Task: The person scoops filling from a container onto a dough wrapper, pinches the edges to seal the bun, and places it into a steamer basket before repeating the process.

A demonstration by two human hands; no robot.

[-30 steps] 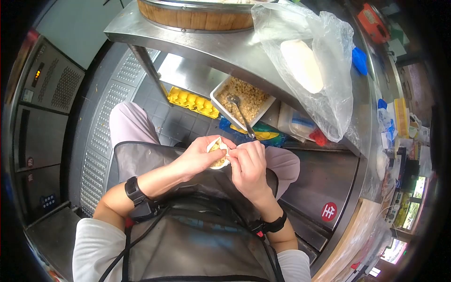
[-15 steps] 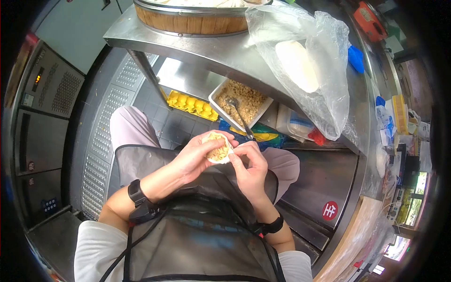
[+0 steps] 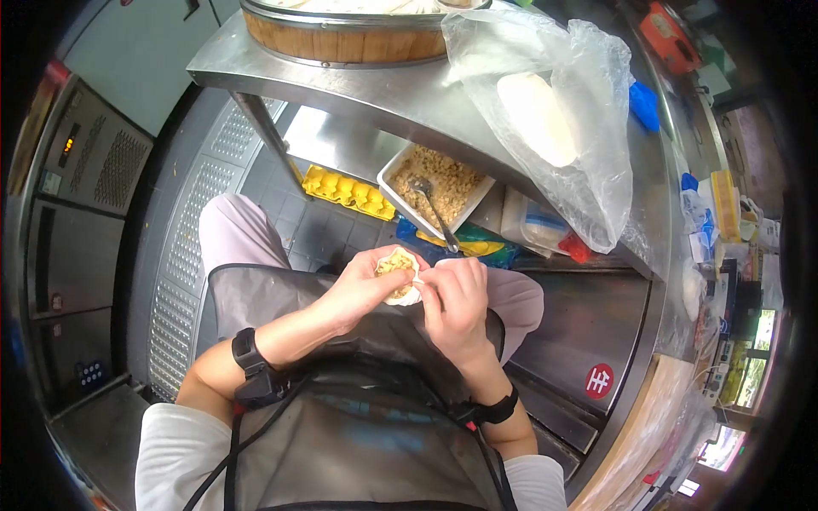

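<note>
A bun wrapper [image 3: 408,298] of pale dough sits cupped in my left hand [image 3: 354,294], above my lap. Yellowish crumbly filling [image 3: 395,263] shows in its open middle, and my left thumb presses onto it. At the wrapper's right edge, the thumb and fingers of my right hand [image 3: 457,302] pinch a bit of the dough. Just beyond my hands, a white tub [image 3: 388,181] holds more crumbly filling [image 3: 452,175], with a metal spoon [image 3: 434,211] lying in it, its handle over the near rim.
A steel table [image 3: 375,98] carries a wooden steamer [image 3: 341,41] and a plastic bag [image 3: 596,111] around a lump of dough [image 3: 538,117]. Yellow egg trays [image 3: 348,192] lie below. Steel cabinet doors [image 3: 579,341] stand right of my knee.
The wrapper has turned and its rim stands more gathered, with a narrower opening. My right-hand fingers have closed further together at its edge.
</note>
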